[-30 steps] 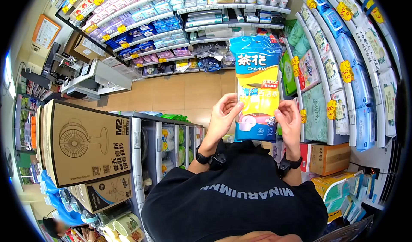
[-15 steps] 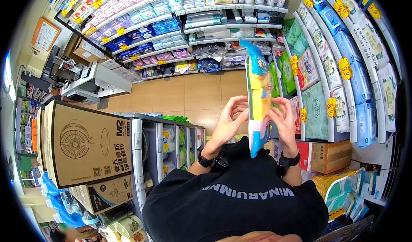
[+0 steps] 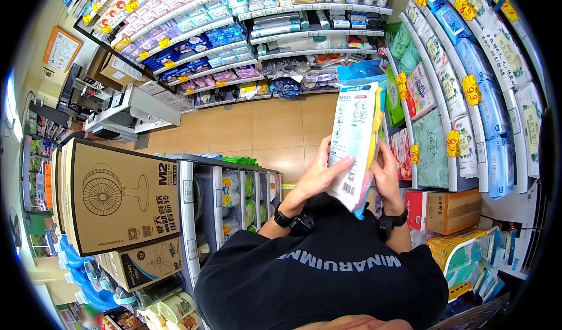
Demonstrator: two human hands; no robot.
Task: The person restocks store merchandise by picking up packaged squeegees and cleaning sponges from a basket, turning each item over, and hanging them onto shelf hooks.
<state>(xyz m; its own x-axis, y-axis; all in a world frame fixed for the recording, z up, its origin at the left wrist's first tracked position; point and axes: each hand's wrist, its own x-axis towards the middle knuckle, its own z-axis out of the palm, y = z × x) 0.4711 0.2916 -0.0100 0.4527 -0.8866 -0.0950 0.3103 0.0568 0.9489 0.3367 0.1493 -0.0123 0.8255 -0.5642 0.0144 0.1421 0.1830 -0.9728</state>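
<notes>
A plastic-wrapped pack (image 3: 352,134) is upright in front of my chest. Its white back panel, printed with small pictures and a barcode, faces me, and the top is blue. Yellow and pink contents show along its right side; whether they are sponges or cloths, I cannot tell. My left hand (image 3: 318,173) grips the left edge, thumb across the white panel and fingers behind. On the opposite edge, my right hand (image 3: 386,176) holds the pack low down, its fingers partly hidden.
Shelves of packaged goods (image 3: 316,32) curve across the back. Close on my right stands a shelf of tissue packs (image 3: 430,148) with yellow price tags. A fan box (image 3: 123,195) sits on the shelf unit at left. Tiled floor (image 3: 257,128) lies between.
The pack has turned from edge-on to show its white printed back. My left thumb now lies across that panel, and my right hand has shifted slightly along the edge.
</notes>
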